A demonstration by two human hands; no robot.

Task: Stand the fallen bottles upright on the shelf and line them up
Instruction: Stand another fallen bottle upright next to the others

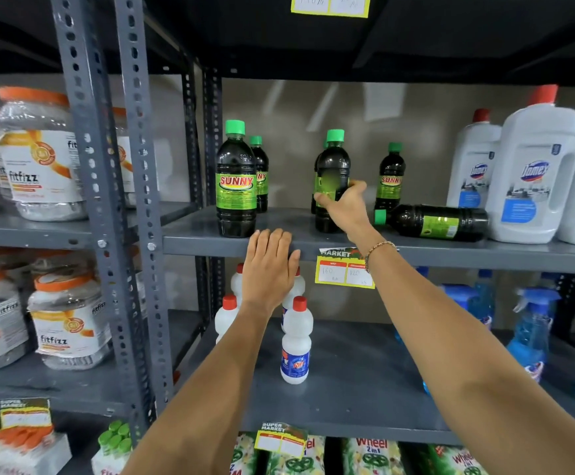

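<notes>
On the grey shelf (190,240) stand dark bottles with green caps and green SUNNY labels. One (235,181) is upright at the left front, with another (260,173) behind it. My right hand (346,202) is shut on an upright bottle (333,173) in the middle, its label blurred. Farther right, one bottle (390,178) stands at the back. A fallen bottle (433,221) lies on its side in front of it, cap pointing left. My left hand (270,265) rests flat, fingers together, on the shelf's front edge and holds nothing.
Big white Domex jugs (533,169) crowd the shelf's right end. A yellow price tag (344,270) hangs on the front edge. White red-capped bottles (295,341) and blue spray bottles (529,334) fill the shelf below. Fitfizz jars (39,156) occupy the left rack beyond the grey uprights (135,132).
</notes>
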